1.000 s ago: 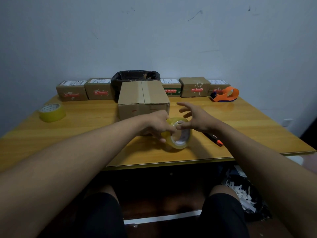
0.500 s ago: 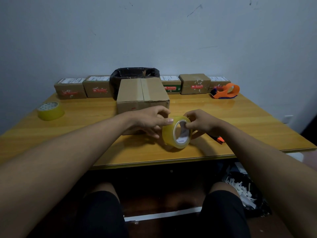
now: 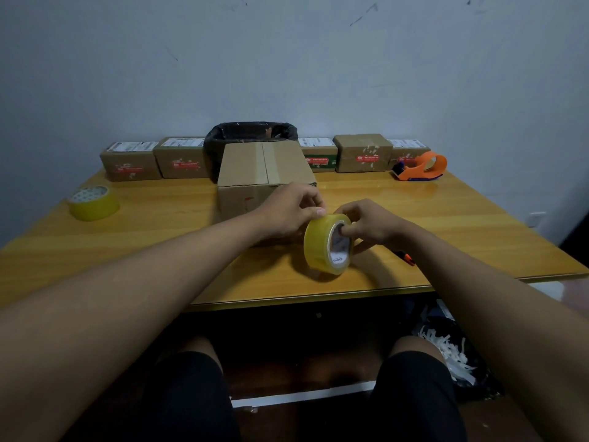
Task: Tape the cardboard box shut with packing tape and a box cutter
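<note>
A plain cardboard box [image 3: 263,169] stands in the middle of the wooden table [image 3: 159,224], its top flaps folded down. In front of it a yellowish roll of packing tape [image 3: 320,245] stands on edge. My right hand [image 3: 371,224] grips the roll with fingers in its core. My left hand [image 3: 291,208] pinches at the roll's top rim with thumb and fingers. The box cutter [image 3: 408,258], orange and black, lies on the table mostly hidden behind my right forearm.
A second tape roll [image 3: 92,202] lies flat at the table's left. An orange tape dispenser [image 3: 420,167] sits at the back right. Several small labelled boxes [image 3: 363,153] and a black-lined bin [image 3: 251,135] line the wall. A bag of paper shreds [image 3: 446,346] is on the floor.
My right hand closed from spread fingers onto the roll and into its core. My left hand shifted from the roll's side up to its top rim. The roll stayed in place.
</note>
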